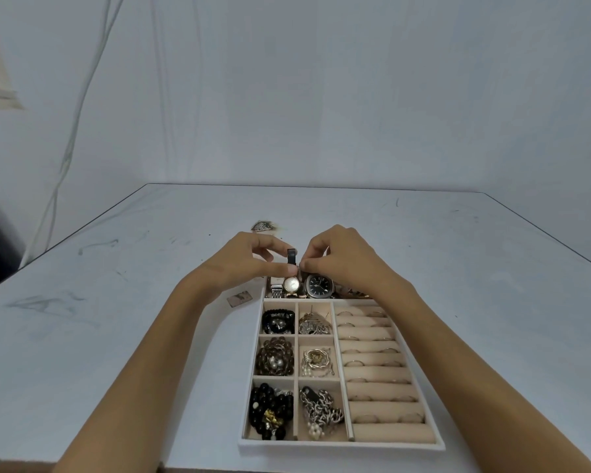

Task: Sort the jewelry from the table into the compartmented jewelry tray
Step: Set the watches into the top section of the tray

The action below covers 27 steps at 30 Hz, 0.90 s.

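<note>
I see the left hand [249, 259] and right hand [343, 257] both pinching the dark watch strap [291, 256], standing upright just above the far end of the tray [342, 445].

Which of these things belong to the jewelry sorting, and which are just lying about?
Job: jewelry tray, dark strap pinched by left hand and right hand, watches, silvery piece on table, likely jewelry.
Lying about: small card beside tray, wall cables.
</note>
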### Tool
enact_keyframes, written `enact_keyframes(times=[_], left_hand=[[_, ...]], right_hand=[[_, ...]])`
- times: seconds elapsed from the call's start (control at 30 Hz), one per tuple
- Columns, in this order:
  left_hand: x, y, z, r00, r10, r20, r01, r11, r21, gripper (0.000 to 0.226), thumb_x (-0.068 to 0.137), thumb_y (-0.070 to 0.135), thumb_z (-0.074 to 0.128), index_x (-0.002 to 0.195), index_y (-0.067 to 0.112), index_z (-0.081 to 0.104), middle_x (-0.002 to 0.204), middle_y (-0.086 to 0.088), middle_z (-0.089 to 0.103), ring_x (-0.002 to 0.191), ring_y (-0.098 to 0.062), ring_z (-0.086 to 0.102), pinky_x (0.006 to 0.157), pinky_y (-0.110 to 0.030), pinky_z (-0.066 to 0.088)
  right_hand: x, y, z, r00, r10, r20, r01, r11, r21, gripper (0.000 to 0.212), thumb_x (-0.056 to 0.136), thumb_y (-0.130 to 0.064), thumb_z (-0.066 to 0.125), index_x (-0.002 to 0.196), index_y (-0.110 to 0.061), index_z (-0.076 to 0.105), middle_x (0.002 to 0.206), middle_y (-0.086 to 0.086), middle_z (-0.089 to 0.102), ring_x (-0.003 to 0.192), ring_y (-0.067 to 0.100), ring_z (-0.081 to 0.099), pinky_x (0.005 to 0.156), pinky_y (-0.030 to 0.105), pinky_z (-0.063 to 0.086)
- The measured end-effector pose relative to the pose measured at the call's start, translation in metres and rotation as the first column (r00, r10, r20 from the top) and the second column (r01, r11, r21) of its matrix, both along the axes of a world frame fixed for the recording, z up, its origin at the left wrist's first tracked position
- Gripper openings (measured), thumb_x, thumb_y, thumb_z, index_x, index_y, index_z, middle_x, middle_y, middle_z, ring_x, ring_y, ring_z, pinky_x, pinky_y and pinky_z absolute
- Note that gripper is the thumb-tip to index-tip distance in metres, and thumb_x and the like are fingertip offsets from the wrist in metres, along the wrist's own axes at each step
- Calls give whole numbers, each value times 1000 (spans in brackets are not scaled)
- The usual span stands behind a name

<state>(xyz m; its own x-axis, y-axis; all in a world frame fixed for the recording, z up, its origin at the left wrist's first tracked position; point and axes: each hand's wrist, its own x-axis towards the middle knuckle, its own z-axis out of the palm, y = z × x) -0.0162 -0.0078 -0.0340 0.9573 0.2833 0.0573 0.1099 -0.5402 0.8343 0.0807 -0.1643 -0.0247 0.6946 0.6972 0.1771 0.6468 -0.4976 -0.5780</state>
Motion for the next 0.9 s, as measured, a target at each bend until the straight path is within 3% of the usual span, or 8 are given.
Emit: enact_keyframes(times=[0.3,0.4,0.6,0.73,0.8,0.9], left_hand=[[1,6,-4,997,-26,-72,28,999,25,22,77,38,75,98,32,74,108,-6,67,106,-15,58,78,-17,37],[0,7,-4,995,-57,-81,60,998,33,22,80,34,74,102,32,73,108,-1,69,109,-12,58,77,-17,37],[-2,4,-2,992,-107,-59,111,992,58,35,84,40,67,119,35,63,113,16,64,107,4,56,81,-14,37],[-3,1,-2,993,-107,43,104,993,59,29,80,41,73,107,32,68,100,22,67,87,13,58,85,-22,41],[-3,1,-1,993,-99,63,95,994,61,23,81,33,73,102,26,71,95,17,67,73,14,58,83,-24,39],[-1,2,-2,993,-88,73,84,995,62,21,80,30,75,100,24,73,96,10,69,68,13,58,83,-25,40]], right_hand=[[1,-1,-1,1000,-6,-23,7,1000,25,8,82,-24,71,80,-16,73,61,-10,58,49,5,50,54,28,48],[2,-1,-2,1000,-2,-12,2,1000,19,9,82,-25,70,81,-17,73,63,-8,60,51,7,52,59,30,51],[7,1,-6,1000,3,20,-3,1000,26,14,87,-29,62,79,-21,71,80,-4,69,78,15,64,77,38,55],[7,0,-6,999,23,26,-23,1000,20,9,84,-31,66,78,-26,69,82,-5,69,76,12,62,75,35,54],[8,0,-6,999,27,21,-27,1000,15,10,83,-34,68,79,-25,69,80,-6,67,72,10,60,70,31,52],[7,0,-5,999,28,17,-29,1000,11,12,82,-35,70,81,-23,69,76,-8,64,66,7,57,64,28,49]])
